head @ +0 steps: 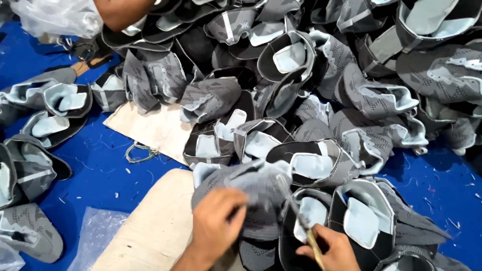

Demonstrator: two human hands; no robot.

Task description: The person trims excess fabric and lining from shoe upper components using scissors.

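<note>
The grey knitted shoe upper (246, 193) lies at the near edge of the pile, directly under the left hand (217, 221), which is closed on its fabric and presses it down. The right hand (331, 249) sits just right of it, fingers curled shut around a thin brush (300, 221) whose blurred tip reaches up over the upper's collar.

A pale wooden board (155, 226) lies just left of the upper, partly beneath it. A second flat board (150, 128) lies farther back, half covered by the pile of grey and black shoe uppers (326, 90) that crowds the far and right sides and hems in the held upper.

More uppers (45, 110) lie well apart at the left on the blue counter (100, 165), among loose threads. Clear plastic sheet (98, 233) lies near the board. Another person's arm (118, 10) shows at the top left beside a clear plastic bag (55, 17).
</note>
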